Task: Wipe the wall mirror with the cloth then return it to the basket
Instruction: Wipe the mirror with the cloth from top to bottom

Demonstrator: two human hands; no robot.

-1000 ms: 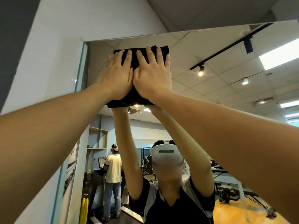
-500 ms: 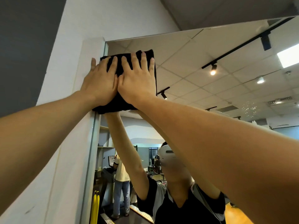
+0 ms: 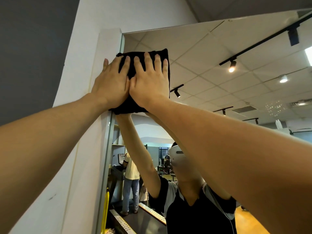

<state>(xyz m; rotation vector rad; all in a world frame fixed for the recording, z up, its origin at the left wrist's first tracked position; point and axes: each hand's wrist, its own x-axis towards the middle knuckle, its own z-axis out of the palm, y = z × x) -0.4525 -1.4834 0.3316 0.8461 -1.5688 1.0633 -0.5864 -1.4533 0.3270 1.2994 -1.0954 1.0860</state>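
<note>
A folded black cloth (image 3: 133, 68) lies flat against the wall mirror (image 3: 211, 68), high up at its top left corner. My left hand (image 3: 112, 83) presses on the cloth's left half with straight fingers, and its outer fingers reach onto the white wall beside the mirror's edge. My right hand (image 3: 150, 81) presses on the right half, fingers spread and straight. The two hands touch side by side. No basket is in view.
A white wall pillar (image 3: 81, 149) borders the mirror on the left, with a dark grey wall (image 3: 33, 48) further left. The mirror reflects my raised arms, a ceiling with track lights, and a person (image 3: 130, 179) standing at a treadmill.
Both hands have slid the cloth leftward along the top of the mirror until it reached the left edge. My left fingers now overlap the wall.
</note>
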